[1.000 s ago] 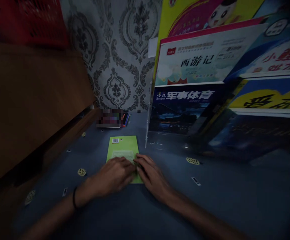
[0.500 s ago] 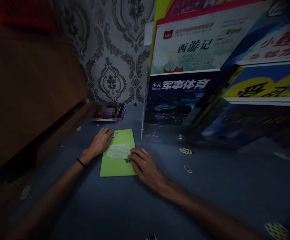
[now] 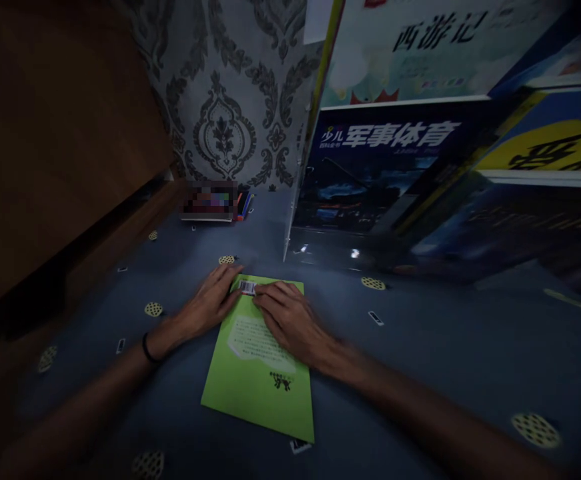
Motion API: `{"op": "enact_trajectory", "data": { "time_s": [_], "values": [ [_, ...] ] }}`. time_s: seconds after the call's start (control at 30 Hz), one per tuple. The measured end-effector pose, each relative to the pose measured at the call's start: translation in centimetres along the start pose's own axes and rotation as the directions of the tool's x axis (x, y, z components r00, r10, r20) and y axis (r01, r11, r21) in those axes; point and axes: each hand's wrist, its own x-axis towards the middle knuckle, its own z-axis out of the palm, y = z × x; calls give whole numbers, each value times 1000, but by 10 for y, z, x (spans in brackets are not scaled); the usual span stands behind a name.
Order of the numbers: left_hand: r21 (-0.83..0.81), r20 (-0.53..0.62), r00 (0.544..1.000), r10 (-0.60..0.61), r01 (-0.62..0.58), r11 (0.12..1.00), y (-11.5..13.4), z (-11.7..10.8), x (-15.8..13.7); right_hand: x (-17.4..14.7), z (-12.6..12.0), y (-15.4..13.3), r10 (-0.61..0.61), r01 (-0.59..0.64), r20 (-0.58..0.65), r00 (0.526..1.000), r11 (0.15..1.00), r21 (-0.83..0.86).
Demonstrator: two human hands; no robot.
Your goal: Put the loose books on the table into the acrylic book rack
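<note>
A green book (image 3: 255, 397) lies flat on the blue patterned cloth, its back cover up, with a pale text panel and a barcode (image 3: 247, 287) at the far edge. My left hand (image 3: 215, 297) rests at the far left corner of the book, fingers stretched forward and thumb apart on the cover. Across the far right part of the cover lies my right hand (image 3: 290, 317), its fingers extended and their tips beside the barcode. That hand hides part of the text panel and the right edge.
Upright books in a clear rack (image 3: 290, 233) stand to the right, among them a dark blue book (image 3: 360, 180). A small pile of books (image 3: 210, 203), partly pixelated, sits by the patterned wall (image 3: 225, 127). Brown wooden furniture (image 3: 65, 133) borders the left side.
The green book has come nearer and turned slightly. My right hand has shifted from its right edge to the far part beside the barcode. My left hand stays near the far left corner.
</note>
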Motion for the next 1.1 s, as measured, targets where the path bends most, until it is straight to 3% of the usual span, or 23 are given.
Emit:
{"op": "enact_trajectory", "data": {
  "time_s": [0.13, 0.27, 0.67, 1.1],
  "values": [
    [1, -41, 999, -18, 18, 1000, 0, -2, -3, 12, 2, -3, 6, -1, 110, 994, 999, -50],
    [17, -12, 1000, -7, 8, 1000, 4, -4, -2, 23, 4, -2, 68, -59, 172, 983, 997, -53],
    [124, 0, 1000, -9, 9, 992, 4, -3, -1, 27, -3, -3, 136, -116, 198, 971, 987, -110],
    [205, -3, 999, 50, -48, 978, 3, -3, -1, -39, -32, 37, 152, -157, -42, 988, 967, -200]
  ]
}}
